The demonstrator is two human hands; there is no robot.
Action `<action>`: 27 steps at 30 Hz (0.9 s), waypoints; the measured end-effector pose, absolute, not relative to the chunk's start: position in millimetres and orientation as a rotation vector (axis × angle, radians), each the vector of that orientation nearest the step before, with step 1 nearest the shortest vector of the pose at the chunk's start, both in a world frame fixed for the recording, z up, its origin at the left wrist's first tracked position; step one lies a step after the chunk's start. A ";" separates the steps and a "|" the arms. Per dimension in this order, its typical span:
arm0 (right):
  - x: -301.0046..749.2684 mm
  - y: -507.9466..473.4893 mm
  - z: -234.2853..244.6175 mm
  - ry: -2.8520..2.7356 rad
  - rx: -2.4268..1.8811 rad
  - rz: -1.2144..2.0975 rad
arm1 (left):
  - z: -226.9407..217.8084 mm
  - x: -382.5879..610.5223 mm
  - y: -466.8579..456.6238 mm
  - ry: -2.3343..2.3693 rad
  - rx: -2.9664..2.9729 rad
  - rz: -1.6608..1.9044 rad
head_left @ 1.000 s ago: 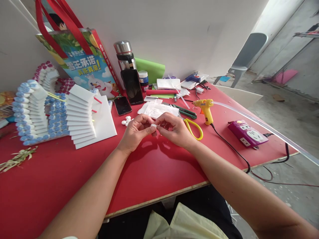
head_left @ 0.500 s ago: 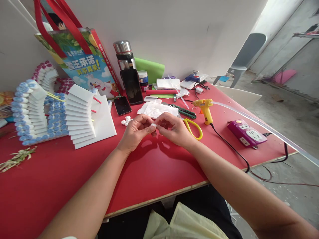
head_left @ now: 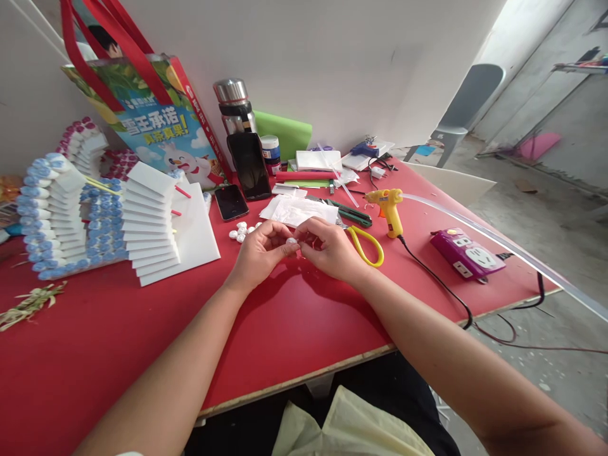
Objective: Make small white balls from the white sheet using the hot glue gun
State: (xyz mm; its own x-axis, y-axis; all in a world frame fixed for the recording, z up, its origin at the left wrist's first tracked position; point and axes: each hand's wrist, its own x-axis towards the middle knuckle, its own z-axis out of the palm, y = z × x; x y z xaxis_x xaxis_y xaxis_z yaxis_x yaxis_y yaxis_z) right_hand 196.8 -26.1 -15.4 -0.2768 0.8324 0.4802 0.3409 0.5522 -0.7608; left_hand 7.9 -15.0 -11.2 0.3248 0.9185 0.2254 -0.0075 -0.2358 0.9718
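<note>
My left hand point(head_left: 259, 253) and my right hand point(head_left: 330, 250) meet over the middle of the red table point(head_left: 294, 316). Together their fingertips pinch a small white piece point(head_left: 291, 241) just above the tabletop. Several similar small white pieces point(head_left: 241, 232) lie on the table just left of my left hand. Yellow-handled scissors point(head_left: 365, 244) lie right beside my right hand. White paper sheets point(head_left: 299, 209) sit just beyond my fingers.
A yellow glue gun point(head_left: 389, 209) stands to the right, its black cord running past a purple power strip point(head_left: 463, 253). White stepped foam models point(head_left: 152, 221) with blue beads sit left. A printed bag point(head_left: 156, 123), flask point(head_left: 234, 104), two phones point(head_left: 248, 166) and craft supplies line the wall.
Both hands stay pinched on the small white piece, with only slight finger movement. The view has shifted a little.
</note>
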 end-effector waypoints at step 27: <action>191.8 -24.5 -18.0 -1.814 -1.016 0.605 | -24.8 6.8 -9.4 1.151 1.907 1.127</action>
